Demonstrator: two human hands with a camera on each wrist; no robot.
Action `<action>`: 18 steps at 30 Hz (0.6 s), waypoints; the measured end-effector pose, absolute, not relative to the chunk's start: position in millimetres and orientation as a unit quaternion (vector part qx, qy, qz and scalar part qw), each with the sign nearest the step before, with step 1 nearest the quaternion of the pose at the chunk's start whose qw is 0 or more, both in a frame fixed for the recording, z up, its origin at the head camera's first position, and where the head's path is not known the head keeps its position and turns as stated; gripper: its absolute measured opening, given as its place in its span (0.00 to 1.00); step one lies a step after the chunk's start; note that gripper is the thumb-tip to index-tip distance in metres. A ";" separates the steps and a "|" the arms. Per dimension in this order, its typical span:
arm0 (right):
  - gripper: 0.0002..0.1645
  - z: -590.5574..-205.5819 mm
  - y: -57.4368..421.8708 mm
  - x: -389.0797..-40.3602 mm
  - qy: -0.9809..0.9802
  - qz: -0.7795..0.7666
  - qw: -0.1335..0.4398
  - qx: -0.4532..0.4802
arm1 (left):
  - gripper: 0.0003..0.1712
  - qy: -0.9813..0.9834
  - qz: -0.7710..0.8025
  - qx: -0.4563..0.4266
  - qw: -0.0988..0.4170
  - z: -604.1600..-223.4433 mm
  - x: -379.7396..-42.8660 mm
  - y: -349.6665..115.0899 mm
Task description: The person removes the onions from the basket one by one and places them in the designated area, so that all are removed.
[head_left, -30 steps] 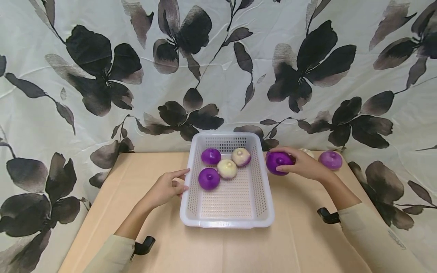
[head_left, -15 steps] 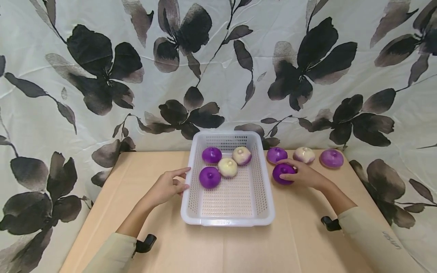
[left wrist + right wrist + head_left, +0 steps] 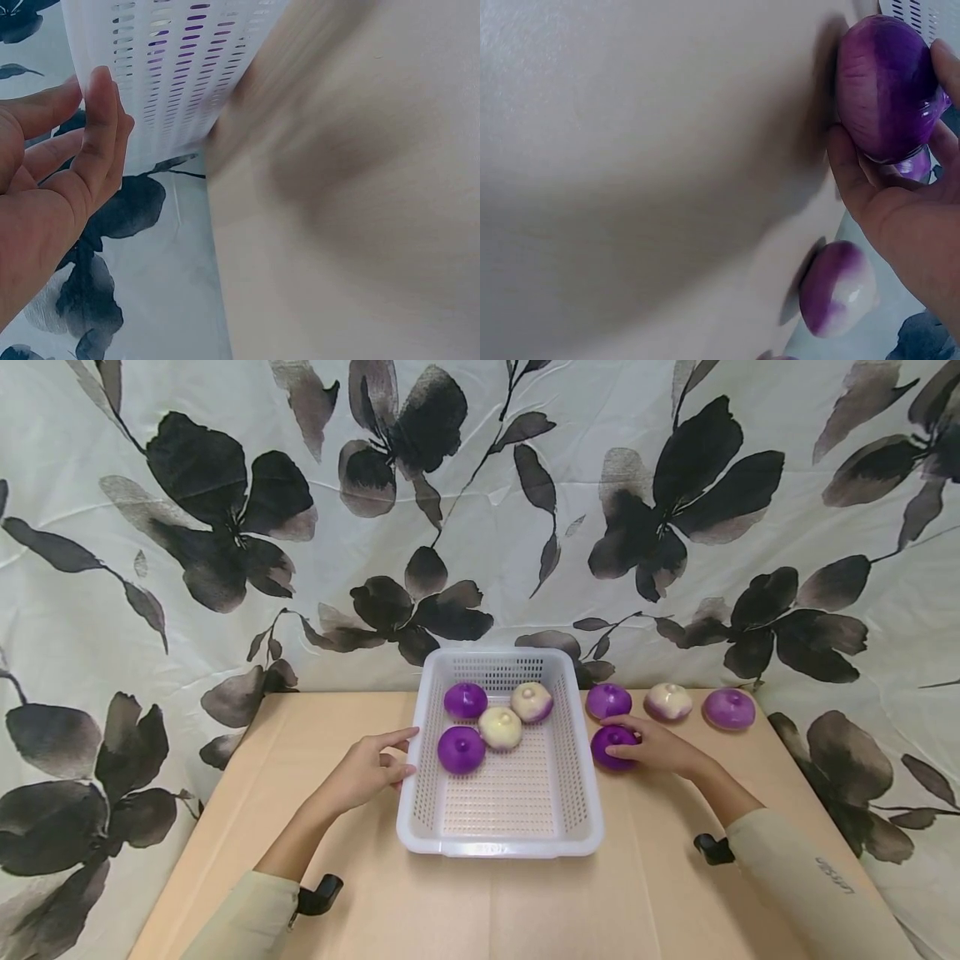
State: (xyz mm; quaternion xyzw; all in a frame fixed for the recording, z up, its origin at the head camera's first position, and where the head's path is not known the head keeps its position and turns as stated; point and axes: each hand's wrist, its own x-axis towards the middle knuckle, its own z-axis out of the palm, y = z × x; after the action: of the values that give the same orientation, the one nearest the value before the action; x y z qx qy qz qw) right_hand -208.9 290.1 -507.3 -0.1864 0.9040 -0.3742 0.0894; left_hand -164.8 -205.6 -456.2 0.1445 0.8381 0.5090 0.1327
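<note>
My right hand [image 3: 654, 748] grips a glossy purple onion [image 3: 613, 748] just outside the basket's right side. In the right wrist view the fingers [image 3: 849, 169] and thumb curl round this onion [image 3: 881, 86]; whether it touches the table is hard to tell. At the left side of the white perforated basket [image 3: 498, 847], my left hand [image 3: 365, 772] holds the rim. The left wrist view has its fingertips [image 3: 101, 90] against the outer wall of the basket [image 3: 180, 67]. Inside lie purple onions [image 3: 461, 750] and pale ones [image 3: 500, 728], towards the back.
Behind my right hand, at the table's back edge, stand a purple onion [image 3: 607, 700], a white-and-purple onion [image 3: 667, 702] and a lighter purple onion [image 3: 728, 708]. A floral cloth [image 3: 525, 527] hangs behind the pale wooden table [image 3: 562, 910].
My right hand has brought the purple onion lower and nearer, then slightly left, uncovering the onions behind it. The left hand stays at the basket rim.
</note>
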 end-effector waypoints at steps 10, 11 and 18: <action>0.35 -508.7 291.5 -208.0 0.905 -0.367 0.094 -0.191 | 0.37 0.840 0.506 0.145 0.134 -456.4 -163.6 -204.6; 0.35 -508.5 291.7 -208.1 0.905 -0.367 0.094 -0.193 | 0.37 0.841 0.505 0.144 0.134 -455.9 -163.4 -204.5; 0.38 -507.8 294.1 -208.6 0.903 -0.373 0.105 -0.189 | 0.37 0.843 0.502 0.143 0.132 -455.0 -163.6 -204.9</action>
State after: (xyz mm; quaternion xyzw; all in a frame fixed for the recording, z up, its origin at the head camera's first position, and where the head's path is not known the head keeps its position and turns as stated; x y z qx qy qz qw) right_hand -208.6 294.1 -507.8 -0.1885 0.9026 -0.3725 0.1052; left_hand -163.6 -204.9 -455.0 0.1427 0.8427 0.5020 0.1324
